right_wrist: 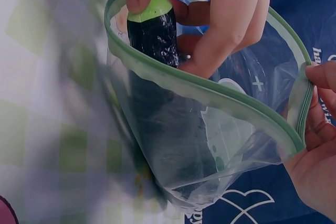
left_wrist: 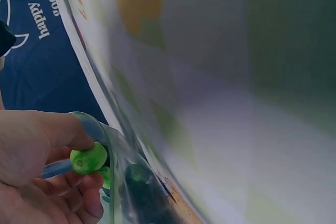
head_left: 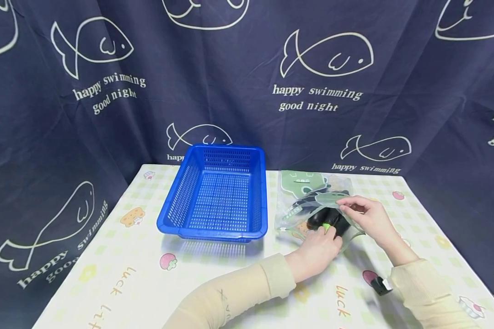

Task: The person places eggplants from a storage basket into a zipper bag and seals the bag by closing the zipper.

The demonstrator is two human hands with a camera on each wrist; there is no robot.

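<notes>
My left hand [head_left: 318,250] reaches in at the mouth of a clear zip bag [head_left: 286,217] with green trim and cartoon print. Its thumb and fingers pinch the bright green stem end [left_wrist: 88,158] of a dark eggplant [right_wrist: 152,35]. Most of that eggplant lies inside the bag, its lower part seen dimly through the plastic. Other dark eggplants [head_left: 340,226] show in the bag beside it. My right hand [head_left: 370,220] pinches the bag's green zip edge [right_wrist: 300,103] and holds the mouth apart on the right side.
A blue perforated basket [head_left: 170,228] stands left of the bag, with no contents visible. The table [head_left: 214,278] wears a checked, printed cloth. A dark blue fish-print curtain [head_left: 247,82] hangs behind its far edge. A small black device [head_left: 380,285] sits by the right wrist.
</notes>
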